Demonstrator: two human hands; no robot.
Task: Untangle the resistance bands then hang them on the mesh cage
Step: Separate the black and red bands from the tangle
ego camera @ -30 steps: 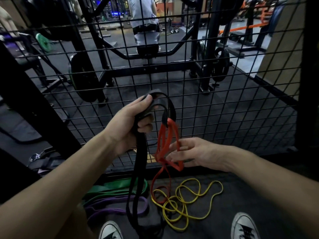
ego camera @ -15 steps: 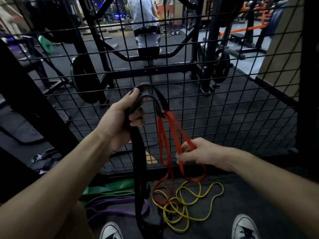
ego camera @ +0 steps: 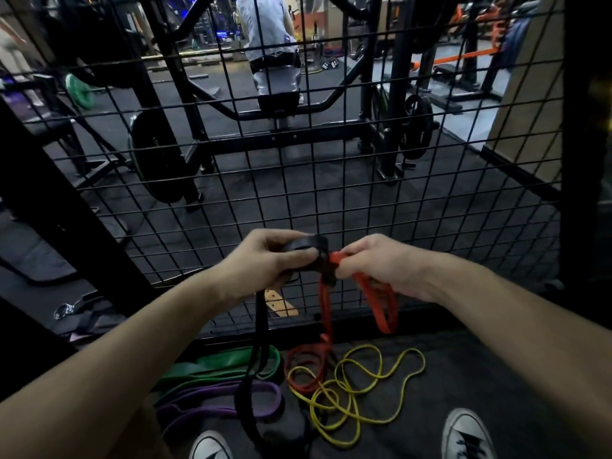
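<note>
Left hand (ego camera: 265,260): closed around the doubled top of the black band, thumb over, fingers curled under, at centre frame.
Right hand (ego camera: 381,263): pinched on the red band just beside the black one, fingertips pressed together on the flat strap; the two hands nearly touching.
Black band (ego camera: 306,245): wide, flat, thick rubber loop; folded end held at centre, the rest hanging straight down to the floor at lower centre. Likely the heaviest and stiffest here, slow to bend, grippy rather than slick.
Red band (ego camera: 381,303): narrower flat loop, caught on the black one at the crossing between the hands; one loop dangling lower right of the hands, another strand trailing down into the floor pile. Soft, stretchy, likely to snap back if pulled hard.
Yellow band (ego camera: 374,385): thinnest, cord-like, lying in loose coils on the floor at lower centre, overlapping the red strand; light and floppy, prone to re-knotting.
Green band (ego camera: 225,362): broad, flat on the floor, lower left of centre.
Purple band (ego camera: 218,397): flat on the floor just below the green one.
Mesh cage (ego camera: 430,200): black wire grid straight ahead, nothing hung in view.
Best hold: close to the crossing, one band per hand; feeding slack through judged better than tugging.
</note>
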